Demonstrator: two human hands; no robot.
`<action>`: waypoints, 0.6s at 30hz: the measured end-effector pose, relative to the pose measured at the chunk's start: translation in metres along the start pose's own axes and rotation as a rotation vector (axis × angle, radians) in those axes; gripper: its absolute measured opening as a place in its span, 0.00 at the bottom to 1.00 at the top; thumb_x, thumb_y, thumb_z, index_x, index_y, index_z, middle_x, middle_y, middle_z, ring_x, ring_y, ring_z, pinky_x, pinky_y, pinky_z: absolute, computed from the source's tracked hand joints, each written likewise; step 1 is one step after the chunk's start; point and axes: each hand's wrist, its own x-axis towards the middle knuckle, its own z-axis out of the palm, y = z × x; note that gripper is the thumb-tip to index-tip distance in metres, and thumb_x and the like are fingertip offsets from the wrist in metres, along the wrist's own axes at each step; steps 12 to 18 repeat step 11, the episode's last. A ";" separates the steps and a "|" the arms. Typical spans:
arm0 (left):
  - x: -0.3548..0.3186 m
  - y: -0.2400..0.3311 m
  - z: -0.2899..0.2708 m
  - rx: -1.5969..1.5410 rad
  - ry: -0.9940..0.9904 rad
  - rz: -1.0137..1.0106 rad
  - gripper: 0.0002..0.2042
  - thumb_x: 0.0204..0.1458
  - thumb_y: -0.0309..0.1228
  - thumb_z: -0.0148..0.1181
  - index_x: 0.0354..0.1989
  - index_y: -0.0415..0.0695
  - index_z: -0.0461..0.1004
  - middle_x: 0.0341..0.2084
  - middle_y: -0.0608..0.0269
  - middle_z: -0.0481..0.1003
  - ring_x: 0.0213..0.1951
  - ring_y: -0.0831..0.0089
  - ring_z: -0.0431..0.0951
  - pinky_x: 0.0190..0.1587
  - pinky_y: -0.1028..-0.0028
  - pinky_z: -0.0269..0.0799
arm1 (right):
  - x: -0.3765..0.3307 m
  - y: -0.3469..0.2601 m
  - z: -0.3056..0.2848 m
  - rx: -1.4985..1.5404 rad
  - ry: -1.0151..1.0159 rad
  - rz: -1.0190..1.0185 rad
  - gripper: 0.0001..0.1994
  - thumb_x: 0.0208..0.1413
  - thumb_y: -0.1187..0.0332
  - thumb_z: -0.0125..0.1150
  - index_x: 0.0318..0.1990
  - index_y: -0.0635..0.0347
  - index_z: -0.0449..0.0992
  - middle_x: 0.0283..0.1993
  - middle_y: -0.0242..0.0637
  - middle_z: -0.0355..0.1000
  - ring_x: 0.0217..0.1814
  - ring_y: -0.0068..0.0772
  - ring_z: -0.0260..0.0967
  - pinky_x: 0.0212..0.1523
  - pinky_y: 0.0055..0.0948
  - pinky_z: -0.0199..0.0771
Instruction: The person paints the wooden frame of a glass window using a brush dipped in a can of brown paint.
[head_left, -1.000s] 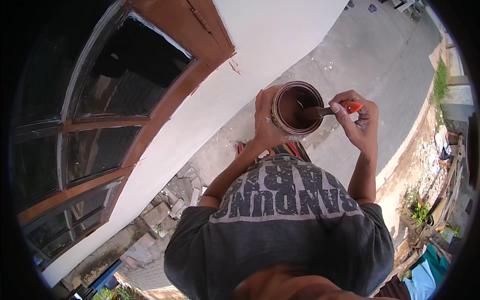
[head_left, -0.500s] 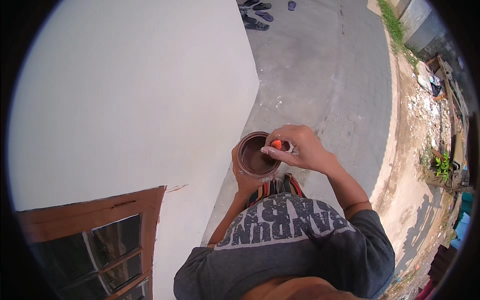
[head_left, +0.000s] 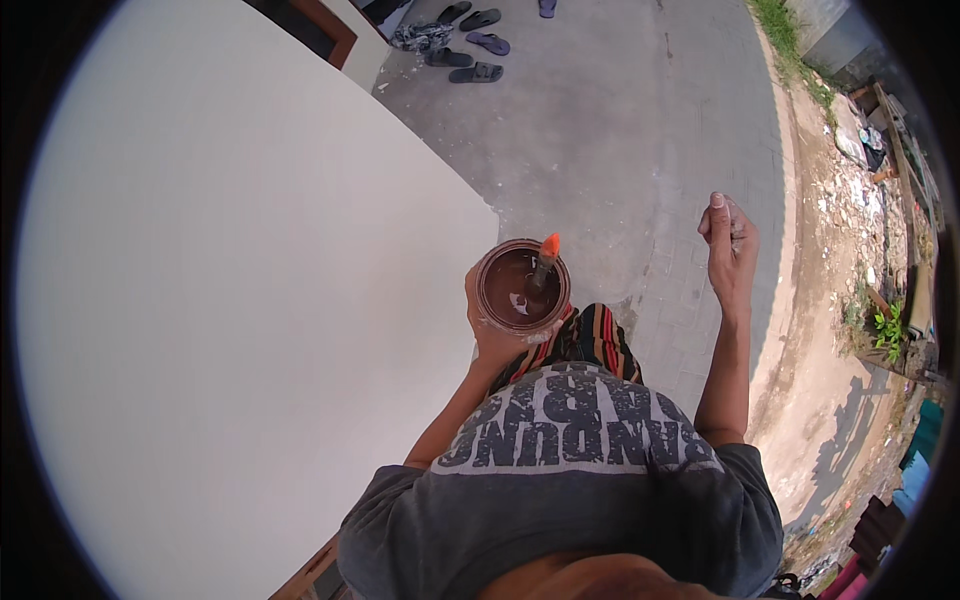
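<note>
My left hand (head_left: 492, 340) is wrapped round a round paint can (head_left: 486, 312), holding it in front of my body. Glossy brown paint (head_left: 510, 278) lies inside the can. A paintbrush (head_left: 545, 262) with an orange handle tip leans in it against the right inner side; its bristle end is down in the paint, out of sight. Off to the right, apart from the can, my right hand (head_left: 733, 235) is raised with its fingers curled in and the thumb on top. Pale smudges mark its fingers, and nothing shows in its grasp.
A tall white wall (head_left: 250, 250) runs close along my left, its corner just beyond the can. Several sandals (head_left: 475, 73) lie on the grey pavement (head_left: 590, 130) ahead. Rubble (head_left: 870, 220) and a small green plant (head_left: 888, 330) line the far right.
My right hand has let go of the brush handle and moved away to the right. The brush now stands in the can unheld. My view has shifted, showing more sandals and less window.
</note>
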 end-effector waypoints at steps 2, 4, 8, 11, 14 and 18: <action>0.063 -0.012 0.011 0.029 -0.049 -0.003 0.52 0.24 0.40 0.83 0.59 0.39 0.54 0.53 0.53 0.67 0.54 0.63 0.72 0.57 0.63 0.68 | 0.039 0.036 -0.025 -0.190 0.215 0.203 0.10 0.65 0.68 0.49 0.37 0.63 0.74 0.19 0.28 0.56 0.23 0.19 0.52 0.27 0.24 0.55; 0.112 -0.019 0.020 0.092 -0.002 -0.017 0.53 0.24 0.42 0.83 0.60 0.39 0.54 0.54 0.53 0.66 0.55 0.61 0.70 0.59 0.62 0.66 | 0.067 0.114 -0.031 -0.265 0.272 0.143 0.08 0.60 0.71 0.54 0.45 0.61 0.73 0.20 0.32 0.63 0.23 0.23 0.61 0.30 0.28 0.64; 0.213 -0.052 0.042 0.029 0.149 -0.086 0.51 0.27 0.38 0.82 0.61 0.40 0.54 0.55 0.55 0.66 0.56 0.64 0.69 0.59 0.61 0.67 | 0.063 0.323 -0.047 -0.356 0.029 0.685 0.06 0.49 0.76 0.59 0.34 0.68 0.77 0.25 0.37 0.73 0.22 0.26 0.71 0.25 0.27 0.75; 0.289 -0.073 0.058 0.065 0.159 -0.127 0.50 0.30 0.37 0.81 0.62 0.40 0.54 0.56 0.54 0.66 0.57 0.64 0.69 0.59 0.62 0.67 | 0.084 0.396 -0.038 -0.392 -0.162 1.032 0.09 0.45 0.76 0.61 0.36 0.66 0.80 0.27 0.38 0.76 0.23 0.26 0.73 0.24 0.28 0.79; 0.289 -0.073 0.058 0.065 0.159 -0.127 0.50 0.30 0.37 0.81 0.62 0.40 0.54 0.56 0.54 0.66 0.57 0.64 0.69 0.59 0.62 0.67 | 0.084 0.396 -0.038 -0.392 -0.162 1.032 0.09 0.45 0.76 0.61 0.36 0.66 0.80 0.27 0.38 0.76 0.23 0.26 0.73 0.24 0.28 0.79; 0.289 -0.073 0.058 0.065 0.159 -0.127 0.50 0.30 0.37 0.81 0.62 0.40 0.54 0.56 0.54 0.66 0.57 0.64 0.69 0.59 0.62 0.67 | 0.084 0.396 -0.038 -0.392 -0.162 1.032 0.09 0.45 0.76 0.61 0.36 0.66 0.80 0.27 0.38 0.76 0.23 0.26 0.73 0.24 0.28 0.79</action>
